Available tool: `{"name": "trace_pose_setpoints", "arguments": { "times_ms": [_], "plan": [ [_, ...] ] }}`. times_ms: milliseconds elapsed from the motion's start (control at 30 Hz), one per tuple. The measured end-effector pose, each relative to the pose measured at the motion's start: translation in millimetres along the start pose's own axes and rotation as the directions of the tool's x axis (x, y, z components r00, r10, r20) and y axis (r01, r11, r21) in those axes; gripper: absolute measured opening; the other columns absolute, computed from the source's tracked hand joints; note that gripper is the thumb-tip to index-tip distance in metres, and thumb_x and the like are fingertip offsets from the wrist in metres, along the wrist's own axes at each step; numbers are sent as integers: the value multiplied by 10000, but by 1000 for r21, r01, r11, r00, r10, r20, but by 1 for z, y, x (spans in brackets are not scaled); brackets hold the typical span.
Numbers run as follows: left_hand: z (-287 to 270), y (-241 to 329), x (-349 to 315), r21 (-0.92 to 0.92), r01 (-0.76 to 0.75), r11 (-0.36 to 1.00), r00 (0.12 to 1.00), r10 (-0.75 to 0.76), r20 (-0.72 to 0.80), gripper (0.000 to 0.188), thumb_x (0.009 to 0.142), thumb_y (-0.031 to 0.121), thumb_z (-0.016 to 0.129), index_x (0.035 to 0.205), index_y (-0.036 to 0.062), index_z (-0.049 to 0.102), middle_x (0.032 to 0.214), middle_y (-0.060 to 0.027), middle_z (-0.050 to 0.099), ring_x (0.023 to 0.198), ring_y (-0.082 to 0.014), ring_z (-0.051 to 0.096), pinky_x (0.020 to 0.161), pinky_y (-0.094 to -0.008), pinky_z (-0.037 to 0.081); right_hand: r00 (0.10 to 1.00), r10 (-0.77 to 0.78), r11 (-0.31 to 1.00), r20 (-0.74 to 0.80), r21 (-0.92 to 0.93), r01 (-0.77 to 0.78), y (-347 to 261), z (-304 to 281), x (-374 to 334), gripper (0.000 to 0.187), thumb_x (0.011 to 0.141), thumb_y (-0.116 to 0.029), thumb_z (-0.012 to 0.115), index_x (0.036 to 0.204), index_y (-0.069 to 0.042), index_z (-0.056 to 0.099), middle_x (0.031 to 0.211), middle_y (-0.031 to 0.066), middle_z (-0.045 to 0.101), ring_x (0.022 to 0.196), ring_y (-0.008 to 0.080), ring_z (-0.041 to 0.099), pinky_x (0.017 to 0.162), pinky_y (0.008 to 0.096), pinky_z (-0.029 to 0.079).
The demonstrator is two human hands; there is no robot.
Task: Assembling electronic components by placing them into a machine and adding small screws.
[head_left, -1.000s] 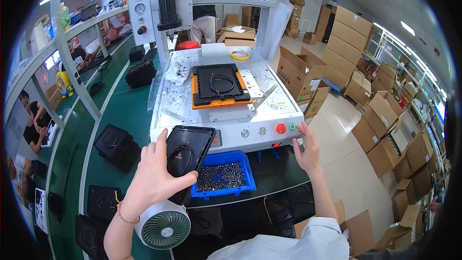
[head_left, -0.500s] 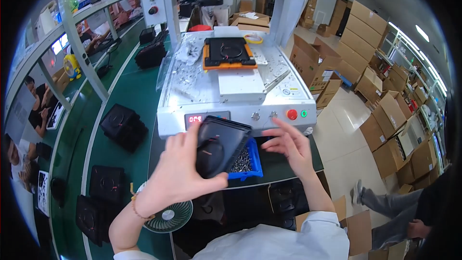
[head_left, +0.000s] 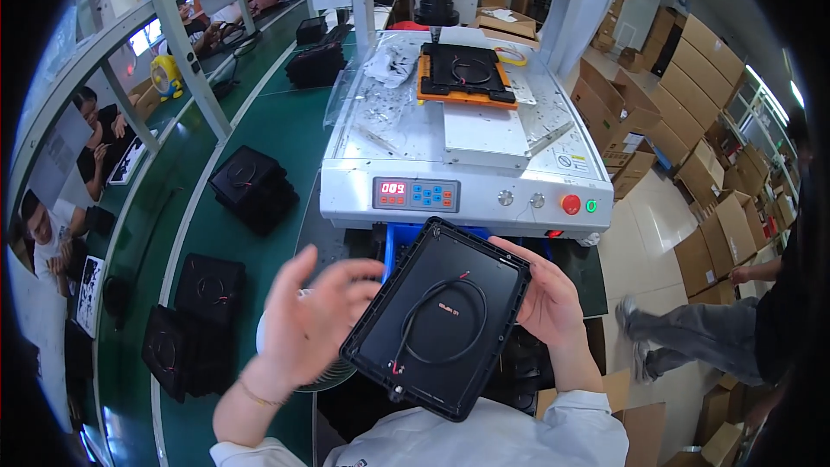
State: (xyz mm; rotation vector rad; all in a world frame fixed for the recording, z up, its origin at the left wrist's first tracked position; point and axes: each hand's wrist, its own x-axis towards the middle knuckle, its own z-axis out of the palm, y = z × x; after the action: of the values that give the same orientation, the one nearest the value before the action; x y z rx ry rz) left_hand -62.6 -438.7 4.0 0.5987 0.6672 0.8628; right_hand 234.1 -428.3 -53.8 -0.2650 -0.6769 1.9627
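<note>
A: ok so what are the hands up to here?

B: right hand (head_left: 553, 303) has the black tray (head_left: 454, 320) gripped along its right edge. left hand (head_left: 316, 320) is loose with the fingers spread, just beside the tray's left edge. it's kinda blurry, so I can't tell if the fingertips touch it.

A: and where's the tray exactly?

B: held up in front of the person's white shirt (head_left: 484, 437), tilted, with the rimmed inner face showing. there's a black cable (head_left: 406, 322) coiled on it, with bits of red at the ends. a blue bin (head_left: 390, 246) peeks out from behind its top left.

A: what about the machine?

B: the white machine (head_left: 346, 199) is just past the tray. an orange fixture (head_left: 467, 102) on it carries a black part (head_left: 443, 69) with its own coil. red button (head_left: 571, 204) and green button (head_left: 591, 206) sit on the front, toward the right corner.

A: anything on the left?

B: yep, a green table (head_left: 259, 125) with black stacks (head_left: 255, 190), cables coiled on top.
</note>
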Motion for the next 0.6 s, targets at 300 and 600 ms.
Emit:
{"name": "trace_pose_setpoints", "arguments": {
  "times_ms": [300, 600],
  "plan": [
    [27, -73, 9, -397, 386, 833, 853, -159, 497, 1125, 727, 858, 455, 1539, 157, 117, 1523, -241, 241, 1361, -539, 242, 1062, -722, 221, 935, -330, 332, 132, -910, 246, -8, -4, 16, 413, 987, -195, 440, 1309, 50, 526, 1215, 131, 585, 902, 178, 619, 798, 285, 516],
    [27, -83, 24, -308, 426, 851, 765, -157, 625, 947, 859, 739, 362, 1531, 107, 145, 1491, -307, 274, 1368, -473, 314, 1135, -566, 239, 864, 82, -411, 497, -773, 484, -47, 54, 20, 161, 756, -119, 747, 911, -103, 710, 1006, 17, 603, 922, 225, 562, 815, 347, 438]
  ]
}}
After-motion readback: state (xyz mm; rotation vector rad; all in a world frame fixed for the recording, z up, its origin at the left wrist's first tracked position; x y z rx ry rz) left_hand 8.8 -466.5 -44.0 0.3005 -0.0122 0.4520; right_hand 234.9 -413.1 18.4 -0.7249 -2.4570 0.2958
